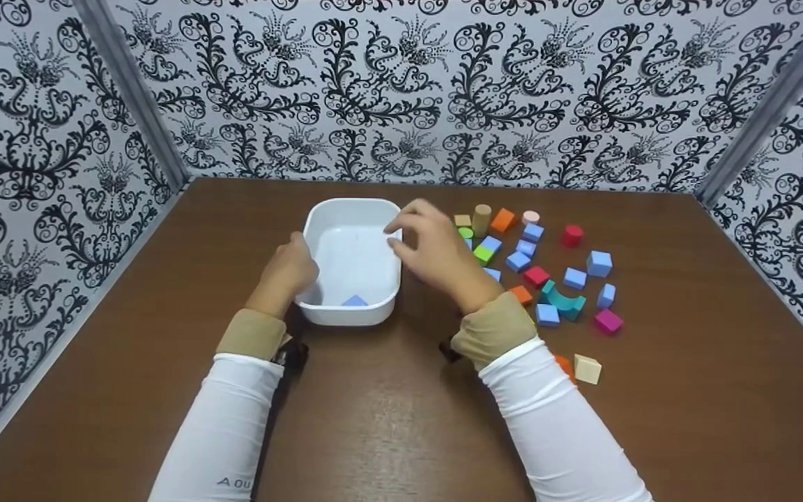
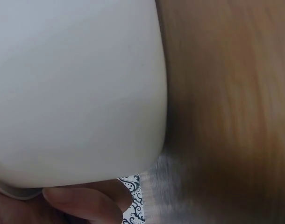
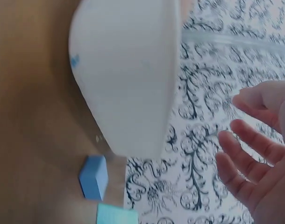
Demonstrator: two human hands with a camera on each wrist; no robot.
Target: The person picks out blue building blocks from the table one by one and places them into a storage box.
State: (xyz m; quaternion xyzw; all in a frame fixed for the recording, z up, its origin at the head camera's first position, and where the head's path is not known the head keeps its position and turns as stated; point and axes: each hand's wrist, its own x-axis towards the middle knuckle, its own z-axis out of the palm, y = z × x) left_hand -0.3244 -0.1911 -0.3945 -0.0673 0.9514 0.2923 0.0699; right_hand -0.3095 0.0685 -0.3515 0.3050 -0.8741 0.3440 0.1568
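A white plastic tub [image 1: 353,317] stands on the brown table, with a blue block [image 1: 355,301] inside near its front wall. My left hand [image 1: 288,268] grips the tub's left rim; in the left wrist view its fingers [image 2: 86,203] curl at the edge of the white wall. Over the tub's right rim hovers my right hand [image 1: 436,244], thumb and fingers apart. The right wrist view shows that hand [image 3: 264,149] with loosely bent fingers and nothing between them, off to the side of the tub [image 3: 126,79].
Many loose blocks lie right of the tub: a wooden cylinder [image 1: 482,219], a red cylinder [image 1: 572,236], a teal arch [image 1: 563,303], a magenta block [image 1: 608,321] and several blue ones. A cream block [image 1: 587,369] lies by the right forearm. Patterned walls [image 1: 401,90] border the table [image 1: 387,418].
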